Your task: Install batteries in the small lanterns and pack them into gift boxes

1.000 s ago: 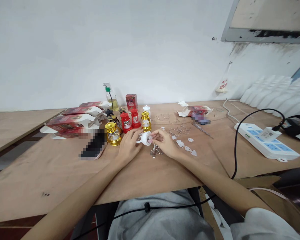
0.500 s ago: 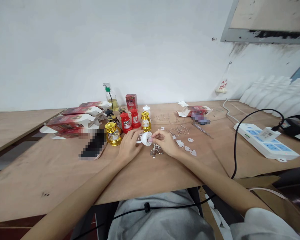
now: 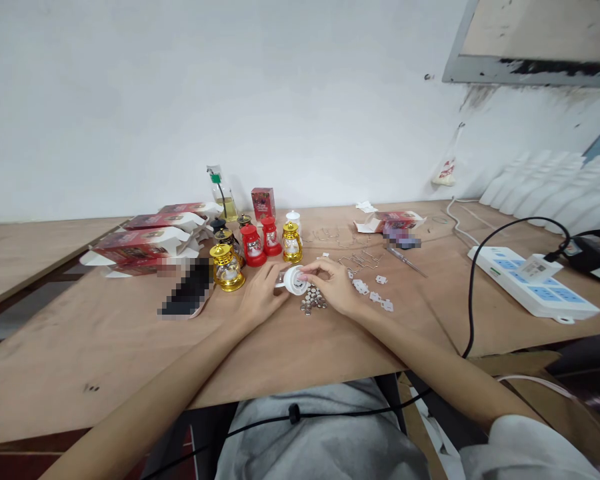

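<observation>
My left hand (image 3: 260, 295) is closed around a small white lantern (image 3: 295, 283), which lies tipped with its round base turned right and up toward me. At that base, the fingertips of my right hand (image 3: 333, 285) are pinched together; whatever they hold, if anything, is too small to make out. Just below the lantern lies a cluster of silver button cells (image 3: 314, 303). Small white plastic pieces (image 3: 361, 287) are scattered right of my right hand, with bent wire handles (image 3: 363, 259) behind them. Gold lanterns (image 3: 227, 272) and red lanterns (image 3: 253, 248) stand beyond my left hand.
Opened red boxes (image 3: 140, 245) lie at the left near a pixelated phone (image 3: 186, 293). A bottle of yellowish liquid (image 3: 227, 208) stands by the wall. On the right are a screwdriver (image 3: 405, 260), a white power strip (image 3: 535, 283) and a black cable (image 3: 472, 293).
The white lantern's base has tilted to face upward more. My right fingertips have moved slightly up over the base; my left hand keeps its hold.
</observation>
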{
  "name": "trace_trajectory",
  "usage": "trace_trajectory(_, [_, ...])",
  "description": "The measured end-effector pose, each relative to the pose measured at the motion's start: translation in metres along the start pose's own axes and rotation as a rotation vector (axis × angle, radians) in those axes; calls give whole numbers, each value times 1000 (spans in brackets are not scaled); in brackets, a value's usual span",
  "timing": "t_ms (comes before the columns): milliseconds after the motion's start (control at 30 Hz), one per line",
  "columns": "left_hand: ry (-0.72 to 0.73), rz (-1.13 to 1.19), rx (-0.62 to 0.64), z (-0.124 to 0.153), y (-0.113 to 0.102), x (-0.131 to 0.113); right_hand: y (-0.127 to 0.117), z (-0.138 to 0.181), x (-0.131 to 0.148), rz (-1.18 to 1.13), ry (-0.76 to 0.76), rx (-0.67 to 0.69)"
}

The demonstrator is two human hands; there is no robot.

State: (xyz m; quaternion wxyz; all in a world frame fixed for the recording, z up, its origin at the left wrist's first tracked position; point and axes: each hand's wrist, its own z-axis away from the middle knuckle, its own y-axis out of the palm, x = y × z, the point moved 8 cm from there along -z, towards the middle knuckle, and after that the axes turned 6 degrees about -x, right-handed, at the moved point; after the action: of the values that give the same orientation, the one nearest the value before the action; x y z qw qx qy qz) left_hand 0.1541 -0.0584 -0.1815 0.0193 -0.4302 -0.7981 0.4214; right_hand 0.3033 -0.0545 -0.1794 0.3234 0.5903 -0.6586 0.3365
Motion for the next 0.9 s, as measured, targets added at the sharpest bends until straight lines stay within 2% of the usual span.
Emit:
trace_trajectory(233, [-7,39,14,1,3,2,-2,1,16,180,-131,3])
trace_trajectory(500, [-20,44,-18,0,0,2,-2,3,24,192,-172,-14])
trace_trajectory(900, [29,42,-41,0,-3,-4,1,2,18,164,-106,14])
